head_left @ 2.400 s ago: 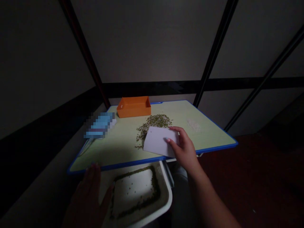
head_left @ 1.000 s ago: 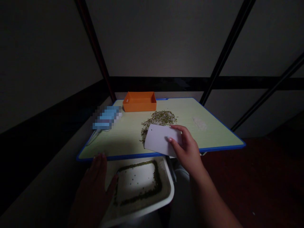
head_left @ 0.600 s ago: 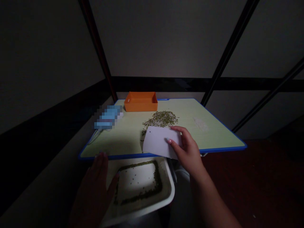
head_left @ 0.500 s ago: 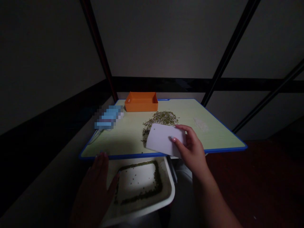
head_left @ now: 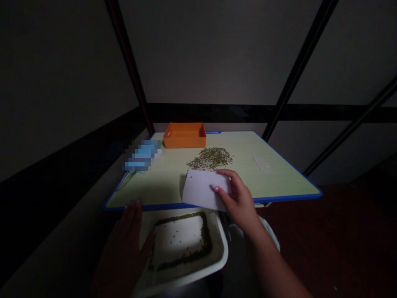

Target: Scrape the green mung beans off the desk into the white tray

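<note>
My right hand (head_left: 240, 196) pinches a white dough scraper (head_left: 204, 190) with a small hole in one corner, thumb on its near face. The scraper stands tilted at the table's near edge, just above the white tray (head_left: 225, 248). Beyond it lies a loose pile of small green beans (head_left: 214, 157), like mung beans, mixed with whitish grains. My left hand (head_left: 124, 244), dark in shadow, is at the tray's left side, thumb over the inside and fingers reaching up to the table edge. Green beans line the tray's inner edges, with several loose in its middle.
An orange open box (head_left: 185, 142) stands at the back left of the pale table (head_left: 167, 184), which has a blue rim. A pixelated blue object (head_left: 142, 156) with white cables is at the left. Whitish grains (head_left: 262, 164) lie at the right. Wall panels stand behind.
My right hand has drawn the scraper towards me and left to the near table edge. The scattered beans at the pile's near left no longer show there. My left hand stays at the tray.
</note>
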### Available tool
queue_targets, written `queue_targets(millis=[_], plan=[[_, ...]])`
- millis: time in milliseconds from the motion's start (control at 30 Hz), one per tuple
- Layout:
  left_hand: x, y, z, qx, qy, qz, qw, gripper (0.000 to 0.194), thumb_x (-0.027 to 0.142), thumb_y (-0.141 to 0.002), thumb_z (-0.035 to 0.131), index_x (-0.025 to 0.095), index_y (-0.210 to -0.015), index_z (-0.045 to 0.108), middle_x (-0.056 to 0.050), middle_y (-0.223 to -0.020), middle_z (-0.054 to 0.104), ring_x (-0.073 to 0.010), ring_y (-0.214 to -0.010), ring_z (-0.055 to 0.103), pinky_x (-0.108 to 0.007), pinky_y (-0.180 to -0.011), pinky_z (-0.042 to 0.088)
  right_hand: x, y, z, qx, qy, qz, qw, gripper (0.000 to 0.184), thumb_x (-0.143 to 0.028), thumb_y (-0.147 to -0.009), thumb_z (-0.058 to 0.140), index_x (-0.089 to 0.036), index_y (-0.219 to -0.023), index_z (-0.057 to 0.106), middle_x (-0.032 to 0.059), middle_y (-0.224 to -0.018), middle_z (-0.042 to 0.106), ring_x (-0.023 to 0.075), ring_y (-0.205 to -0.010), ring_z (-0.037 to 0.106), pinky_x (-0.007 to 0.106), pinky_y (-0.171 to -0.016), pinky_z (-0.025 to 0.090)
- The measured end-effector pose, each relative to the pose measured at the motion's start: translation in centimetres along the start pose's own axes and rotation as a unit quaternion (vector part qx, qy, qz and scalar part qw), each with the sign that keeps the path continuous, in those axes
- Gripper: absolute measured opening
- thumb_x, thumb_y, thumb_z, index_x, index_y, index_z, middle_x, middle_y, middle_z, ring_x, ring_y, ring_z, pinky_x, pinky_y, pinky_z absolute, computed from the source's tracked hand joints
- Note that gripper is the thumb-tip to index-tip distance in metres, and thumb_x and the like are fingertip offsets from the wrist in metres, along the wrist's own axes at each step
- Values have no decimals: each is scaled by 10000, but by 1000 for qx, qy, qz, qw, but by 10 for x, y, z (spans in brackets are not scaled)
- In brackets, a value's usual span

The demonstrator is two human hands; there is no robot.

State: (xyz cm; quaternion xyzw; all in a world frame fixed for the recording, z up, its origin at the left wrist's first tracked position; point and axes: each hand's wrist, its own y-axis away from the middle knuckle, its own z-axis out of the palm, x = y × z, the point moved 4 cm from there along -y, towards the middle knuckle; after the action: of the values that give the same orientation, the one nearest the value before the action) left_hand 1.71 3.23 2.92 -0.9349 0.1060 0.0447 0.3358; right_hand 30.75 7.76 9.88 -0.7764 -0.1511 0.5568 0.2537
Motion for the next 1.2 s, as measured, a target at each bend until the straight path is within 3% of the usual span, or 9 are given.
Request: queue_targets(millis=[133, 300, 467, 667, 900, 1200], plan=[[0, 2, 2, 3, 1, -3, 1000, 743, 493, -895, 329, 128, -1504, 109, -216, -1454, 477, -320, -1347, 468, -482, -1012, 483, 3, -3, -17, 37, 17, 11, 999, 309, -272, -888, 598, -266, -1194, 555, 72, -1207, 632, 219, -1065, 617, 362, -880, 506], [-2, 5, 6, 8, 11, -9, 1000, 735, 494, -892, 320, 140, -1504, 119, -207, -1471, 461, -317, -1357, 457, -492, -1017, 483, 8, -8, -55, 125, 109, 12, 986, 340, -294, -879, 584, -244, -1213, 547, 96, -1232, 621, 233, -1037, 623, 370, -859, 496], [-7, 6, 6, 7, 8, -11, 1000, 746, 491, -883, 344, 158, -1507, 106, -204, -1456, 480, -316, -1340, 477, -496, -999, 504, 11, -10, -81, 183, 208, 66, 959, 443, -313, -829, 613, -219, -1255, 536, 90, -1051, 681, 190, -681, 611, 308, -605, 468], [-13, 5, 9, -10, 19, -8, 1000, 728, 470, -879, 370, 190, -1507, 132, -196, -1476, 459, -318, -1333, 486, -509, -1009, 500, 1, -8, -61, 133, 157, 33, 978, 200, -303, -864, 560, -218, -1045, 575, 52, -908, 691, 192, -737, 641, 269, -643, 474], [-16, 7, 13, -19, 37, -16, 999, 727, 457, -877, 376, 184, -1506, 133, -169, -1533, 389, -295, -1400, 402, -493, -1079, 443, 11, -7, -28, 76, 109, 52, 990, 199, -304, -883, 536, -219, -1063, 537, 33, -854, 692, 195, -724, 646, 260, -636, 456], [-16, 5, 12, -38, 40, -34, 998, 728, 475, -873, 371, 188, -1504, 149, -159, -1519, 414, -289, -1400, 402, -485, -1080, 440, 6, -6, -24, 81, 87, 36, 992, 204, -291, -888, 525, -225, -1080, 538, 41, -900, 705, 195, -752, 661, 263, -646, 476]])
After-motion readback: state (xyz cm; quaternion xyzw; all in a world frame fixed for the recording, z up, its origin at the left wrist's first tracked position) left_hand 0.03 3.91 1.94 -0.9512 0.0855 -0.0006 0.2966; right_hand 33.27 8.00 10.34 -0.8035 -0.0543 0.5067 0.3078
